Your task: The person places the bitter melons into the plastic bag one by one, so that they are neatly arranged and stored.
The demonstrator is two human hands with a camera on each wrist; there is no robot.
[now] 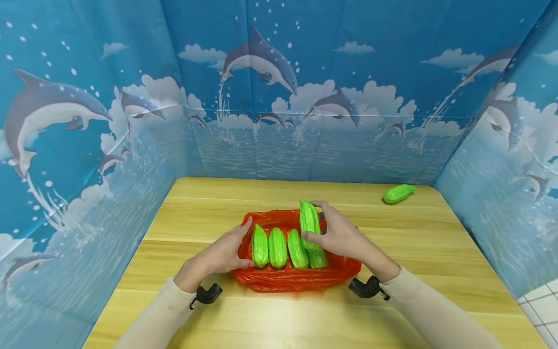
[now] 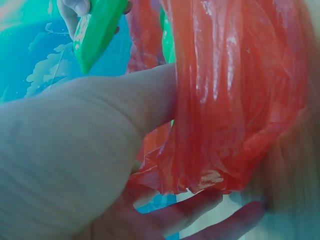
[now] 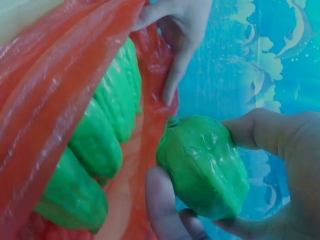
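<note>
A red plastic bag (image 1: 289, 281) lies spread wide on the table, with several green bitter melons (image 1: 277, 248) side by side inside it. My right hand (image 1: 340, 235) grips another bitter melon (image 1: 309, 220) between thumb and fingers, raised over the bag's right part; in the right wrist view this melon (image 3: 202, 167) shows its blunt end with a short stem. At the bag's left rim, my left hand (image 1: 224, 249) holds the plastic edge. The left wrist view shows one digit reaching inside the bag (image 2: 215, 90) while other fingers (image 2: 190, 207) stay outside, below it.
One more bitter melon (image 1: 398, 193) rests at the table's far right corner. The wooden table (image 1: 209, 198) is enclosed at the back and sides by a blue dolphin-print curtain (image 1: 279, 145). Black camera mounts (image 1: 366, 287) are strapped at both wrists.
</note>
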